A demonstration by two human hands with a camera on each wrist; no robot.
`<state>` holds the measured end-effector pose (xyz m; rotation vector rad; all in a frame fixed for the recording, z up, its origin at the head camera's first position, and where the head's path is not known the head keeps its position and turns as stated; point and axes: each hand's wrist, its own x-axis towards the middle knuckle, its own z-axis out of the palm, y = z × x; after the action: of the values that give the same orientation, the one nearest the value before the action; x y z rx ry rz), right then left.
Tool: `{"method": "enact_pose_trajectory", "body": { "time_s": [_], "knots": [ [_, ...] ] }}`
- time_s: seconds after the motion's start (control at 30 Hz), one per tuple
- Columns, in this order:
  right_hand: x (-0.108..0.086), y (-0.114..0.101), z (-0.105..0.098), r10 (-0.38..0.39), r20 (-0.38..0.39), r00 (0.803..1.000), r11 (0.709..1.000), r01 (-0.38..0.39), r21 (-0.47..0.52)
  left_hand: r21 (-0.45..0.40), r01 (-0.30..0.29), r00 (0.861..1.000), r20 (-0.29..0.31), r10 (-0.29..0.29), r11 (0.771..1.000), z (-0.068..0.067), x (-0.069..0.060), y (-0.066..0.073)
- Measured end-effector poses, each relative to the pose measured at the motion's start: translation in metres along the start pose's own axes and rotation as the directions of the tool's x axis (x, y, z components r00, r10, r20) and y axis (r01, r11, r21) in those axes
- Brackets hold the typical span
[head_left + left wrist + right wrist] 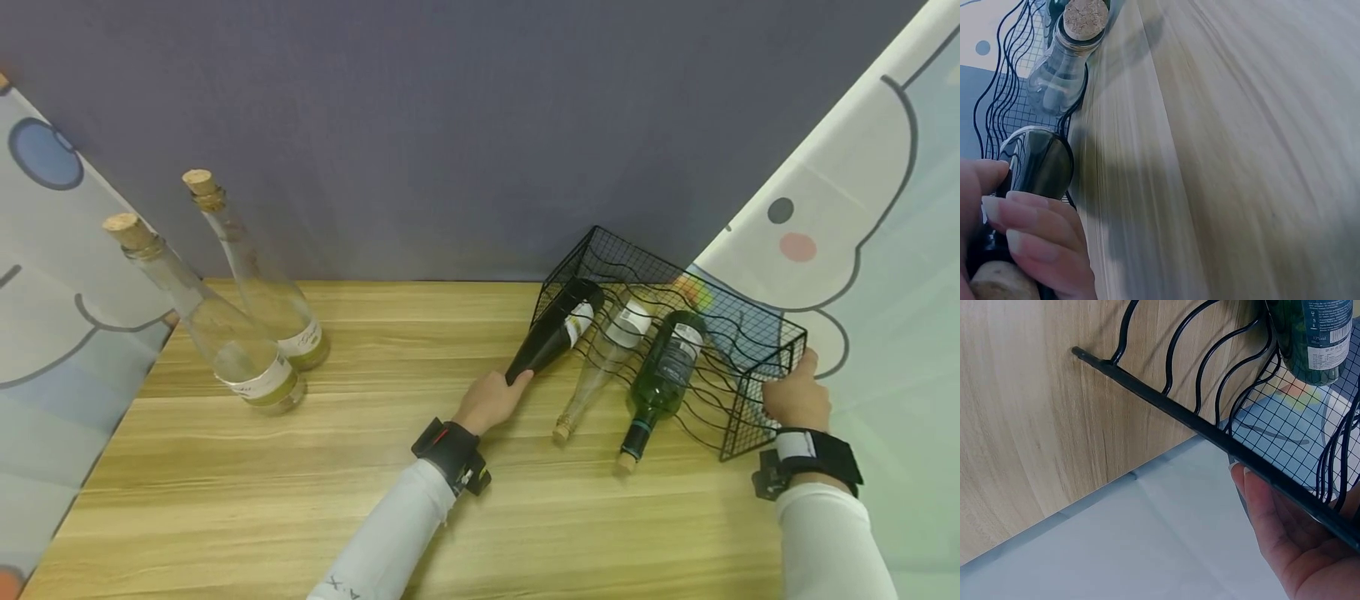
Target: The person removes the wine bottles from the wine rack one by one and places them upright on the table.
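Note:
My left hand grips a dark wine bottle by its neck. The bottle's base end lies in the left part of a black wire wine rack. In the left wrist view its cork shows below the curled fingers. At the rack's right end, my right hand holds the frame; in the right wrist view, fingers lie behind a black bar, and the thumb is hidden. Between the hands, a clear corked bottle and a green corked bottle lie in the rack, necks toward me.
Two tall clear bottles with corks, one nearer and one behind, stand upright at the left of the wooden table. A grey panel rises along the table's back edge. A printed cloth hangs beyond the right side.

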<state>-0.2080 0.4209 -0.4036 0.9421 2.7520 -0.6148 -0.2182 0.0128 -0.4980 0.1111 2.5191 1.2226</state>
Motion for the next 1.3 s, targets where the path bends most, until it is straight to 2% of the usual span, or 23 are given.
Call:
{"method": "enact_pose_trajectory", "body": {
  "time_s": [0.47,0.83,1.1,1.3],
  "knots": [
    [0.002,0.0,-0.001,0.011,-0.009,1.0,1.0,-0.011,-0.002,-0.1,0.004,1.0,0.001,-0.004,0.995,-0.002,-0.008,-0.008],
    [0.001,0.0,0.0,-0.016,-0.018,1.0,1.0,0.016,-0.019,-0.119,-0.006,1.0,0.024,0.009,0.993,-0.006,-0.016,-0.018],
    [0.0,0.0,-0.002,-0.011,-0.01,1.0,1.0,0.011,-0.018,-0.166,0.02,0.999,0.032,-0.015,0.986,-0.011,-0.021,-0.021],
    [0.0,-0.001,-0.001,-0.015,-0.012,1.0,1.0,0.015,-0.022,-0.194,0.012,0.999,0.046,-0.003,0.981,-0.014,-0.026,-0.027]
  ]
}}
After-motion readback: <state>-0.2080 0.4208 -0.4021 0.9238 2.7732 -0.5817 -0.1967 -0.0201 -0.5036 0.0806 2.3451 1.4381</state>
